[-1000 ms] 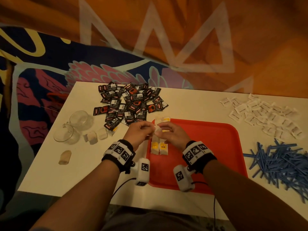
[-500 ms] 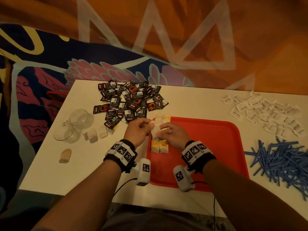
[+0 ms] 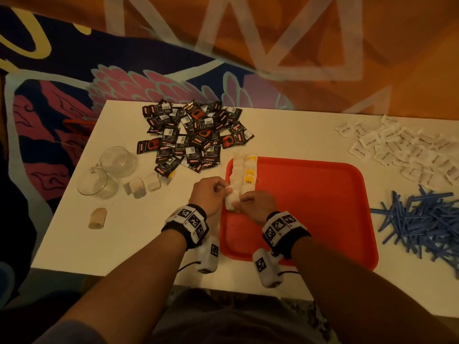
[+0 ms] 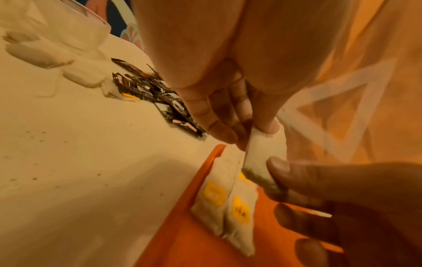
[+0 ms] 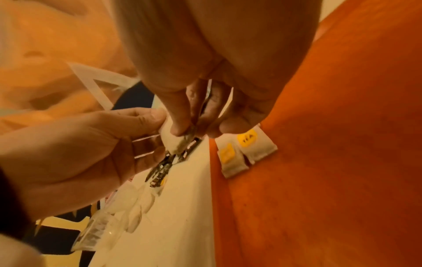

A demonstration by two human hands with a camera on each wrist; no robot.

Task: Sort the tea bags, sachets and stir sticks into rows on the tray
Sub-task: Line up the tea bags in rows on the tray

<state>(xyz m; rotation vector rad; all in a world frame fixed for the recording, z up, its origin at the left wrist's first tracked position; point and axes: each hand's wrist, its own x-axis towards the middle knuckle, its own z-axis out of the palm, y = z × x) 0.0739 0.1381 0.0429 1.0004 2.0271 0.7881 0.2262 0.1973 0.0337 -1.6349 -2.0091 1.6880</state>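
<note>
Since a second ago both hands have come nearer along the tray's left edge, carrying one tea bag (image 3: 232,200) down to the near end of the row. Left hand (image 3: 210,193) pinches its far end, right hand (image 3: 258,204) pinches the near end; both are clamped on it, and the wrist views show it held just above the tray. Likely the next bag to go down, so the tea row is growing.

Red tray (image 3: 323,207) holds two lines of tea bags (image 3: 244,173) along its left side, nothing else visible. Dark sachets (image 3: 193,135), white sachets (image 3: 402,150) and blue stir sticks (image 3: 422,219) lie unsorted on the table (image 3: 124,244). Two glass cups (image 3: 104,175) sit left with loose tea bags (image 3: 141,186) just beside them.
</note>
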